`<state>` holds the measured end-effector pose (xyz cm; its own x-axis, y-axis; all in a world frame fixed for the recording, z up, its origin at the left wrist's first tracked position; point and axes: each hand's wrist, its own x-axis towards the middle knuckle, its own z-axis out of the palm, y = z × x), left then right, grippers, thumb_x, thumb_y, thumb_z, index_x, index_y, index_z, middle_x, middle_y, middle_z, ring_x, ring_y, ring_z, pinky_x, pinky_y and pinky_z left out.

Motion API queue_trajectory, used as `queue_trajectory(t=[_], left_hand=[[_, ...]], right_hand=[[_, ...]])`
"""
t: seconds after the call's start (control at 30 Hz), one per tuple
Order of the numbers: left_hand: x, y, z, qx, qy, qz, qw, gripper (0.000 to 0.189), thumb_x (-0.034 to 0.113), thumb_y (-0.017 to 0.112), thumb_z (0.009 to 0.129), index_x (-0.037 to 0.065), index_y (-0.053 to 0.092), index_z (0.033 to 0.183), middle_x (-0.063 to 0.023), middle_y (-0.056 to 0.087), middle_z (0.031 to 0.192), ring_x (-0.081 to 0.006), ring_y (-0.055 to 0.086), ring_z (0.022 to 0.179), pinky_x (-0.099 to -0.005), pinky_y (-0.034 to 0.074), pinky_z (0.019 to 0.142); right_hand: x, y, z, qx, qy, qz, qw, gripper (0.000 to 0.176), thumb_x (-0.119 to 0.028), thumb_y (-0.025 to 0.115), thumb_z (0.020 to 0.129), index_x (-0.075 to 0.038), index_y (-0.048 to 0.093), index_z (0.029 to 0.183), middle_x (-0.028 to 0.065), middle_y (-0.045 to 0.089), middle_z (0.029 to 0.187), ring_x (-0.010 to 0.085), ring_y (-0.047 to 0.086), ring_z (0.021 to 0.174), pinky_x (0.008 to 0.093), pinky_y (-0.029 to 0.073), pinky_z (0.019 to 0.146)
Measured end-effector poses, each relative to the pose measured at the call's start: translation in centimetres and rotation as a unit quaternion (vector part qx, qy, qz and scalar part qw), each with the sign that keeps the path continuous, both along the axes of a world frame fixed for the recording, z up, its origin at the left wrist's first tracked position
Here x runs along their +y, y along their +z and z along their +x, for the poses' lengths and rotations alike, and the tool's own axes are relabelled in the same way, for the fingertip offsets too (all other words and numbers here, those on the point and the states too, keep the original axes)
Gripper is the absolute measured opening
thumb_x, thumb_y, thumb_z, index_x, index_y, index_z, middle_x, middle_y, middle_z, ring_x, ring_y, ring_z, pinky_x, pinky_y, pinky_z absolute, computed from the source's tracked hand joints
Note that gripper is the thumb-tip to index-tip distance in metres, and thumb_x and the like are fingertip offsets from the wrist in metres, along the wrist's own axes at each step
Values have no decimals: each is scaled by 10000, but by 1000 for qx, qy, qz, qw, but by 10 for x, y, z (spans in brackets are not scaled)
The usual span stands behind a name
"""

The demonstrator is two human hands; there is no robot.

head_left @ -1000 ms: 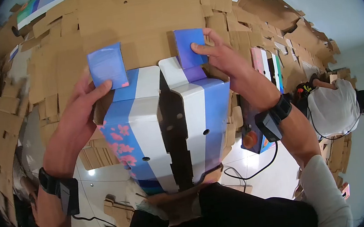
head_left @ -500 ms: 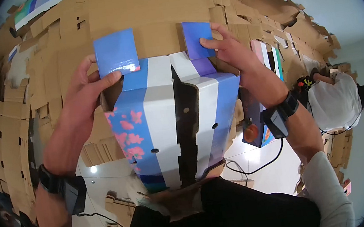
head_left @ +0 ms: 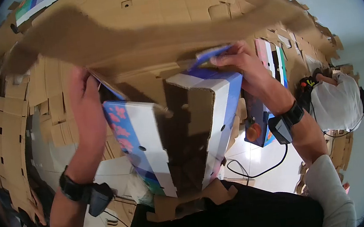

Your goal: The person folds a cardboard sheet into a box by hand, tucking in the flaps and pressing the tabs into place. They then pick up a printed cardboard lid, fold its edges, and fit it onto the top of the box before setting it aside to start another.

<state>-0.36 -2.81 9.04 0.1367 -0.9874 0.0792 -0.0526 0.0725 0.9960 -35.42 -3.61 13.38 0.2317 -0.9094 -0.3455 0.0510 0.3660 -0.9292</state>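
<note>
A printed cardboard box (head_left: 143,131), with blue, white and purple stripes and pink flowers, stands before me. A wide gap between its long top panels shows the brown inside. At its far left corner my left hand (head_left: 83,86) grips a blue flap seen nearly edge-on; the fingertips are partly hidden. My right hand (head_left: 243,61) pinches a bent purple-blue flap (head_left: 211,55) at the far right corner, thumb on top. Beyond both hands a wide brown cardboard panel (head_left: 160,39) stands raised, blurred by motion. A brown end flap (head_left: 188,204) sticks out near my lap.
Flattened cardboard (head_left: 8,128) is stacked to the left and behind. To the right stand another printed box (head_left: 254,118) and a person in a white shirt (head_left: 335,100). A black cable (head_left: 269,166) crosses the tiled floor. Another person's arm (head_left: 38,215) shows at lower left.
The wide brown panel has come up behind the box. The gap between the top panels has widened. The left flap has turned edge-on, and the right flap has bent down away from me.
</note>
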Motion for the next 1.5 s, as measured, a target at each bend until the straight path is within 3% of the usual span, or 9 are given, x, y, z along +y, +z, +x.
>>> queue_trajectory(t=[0.13,0.3,0.37,0.4,0.6,0.97,1.1,1.2,1.5], left_hand=[[25,-16,-3,-120,6,-96,988,300,22,679,1003,11,618,1296,-118,668,1278,-216,621,1263,-340,467,1132],[34,-15,15,-183,-148,-144,961,596,96,898,864,18,585,1366,-143,559,1475,-300,567,1372,-432,434,1205],[32,-20,15,-186,-155,-146,959,609,109,917,845,27,608,1364,-149,538,1497,-322,544,1403,-456,427,1210],[32,-23,15,-194,-151,-139,959,599,109,924,837,33,628,1352,-148,532,1503,-325,538,1410,-459,425,1211],[22,-31,3,-88,-108,8,990,486,74,916,822,64,738,1274,-107,515,1534,-282,539,1403,-420,480,1141],[17,-39,17,-85,-127,101,983,514,53,880,864,62,689,1340,-51,528,1515,-194,615,1248,-338,571,941],[16,-36,9,-7,-127,93,988,622,68,875,889,73,589,1442,-53,587,1391,-152,634,1104,-310,570,854],[9,-41,7,-24,-150,110,982,676,89,875,901,72,526,1479,-67,630,1267,-120,635,1010,-290,563,787],[-3,-54,8,-130,-124,136,974,668,106,873,889,57,544,1469,-92,631,1195,-162,631,1085,-342,569,850]], right_hand=[[6,-26,-9,-151,25,-75,985,185,-112,695,997,-39,689,1167,195,715,1336,260,722,1174,384,609,1003],[29,-10,10,110,36,-264,958,414,35,873,817,-38,651,1159,210,664,1439,244,685,1253,371,561,1069],[25,-15,6,38,13,-158,987,516,95,903,755,-41,645,1181,199,643,1464,243,675,1269,372,550,1081],[24,-23,3,98,45,-260,960,412,-90,878,879,-63,654,1224,165,635,1469,229,648,1307,368,525,1103],[6,-6,-11,-41,36,122,991,566,-467,615,1080,-62,610,1476,90,594,1535,183,565,1380,337,439,1179],[8,23,-12,99,211,-88,968,751,-637,524,1077,-69,546,1568,80,409,1673,238,479,1483,403,362,1255],[14,3,-19,14,166,-31,986,710,-404,768,1011,-80,499,1583,89,499,1561,261,475,1471,414,347,1244],[10,-18,-14,216,198,-132,947,957,-203,968,812,-67,439,1598,70,440,1566,227,438,1468,406,384,1208],[3,-93,35,245,-25,-145,958,787,-274,957,865,-96,476,1462,104,547,1373,231,595,1206,380,562,991]])
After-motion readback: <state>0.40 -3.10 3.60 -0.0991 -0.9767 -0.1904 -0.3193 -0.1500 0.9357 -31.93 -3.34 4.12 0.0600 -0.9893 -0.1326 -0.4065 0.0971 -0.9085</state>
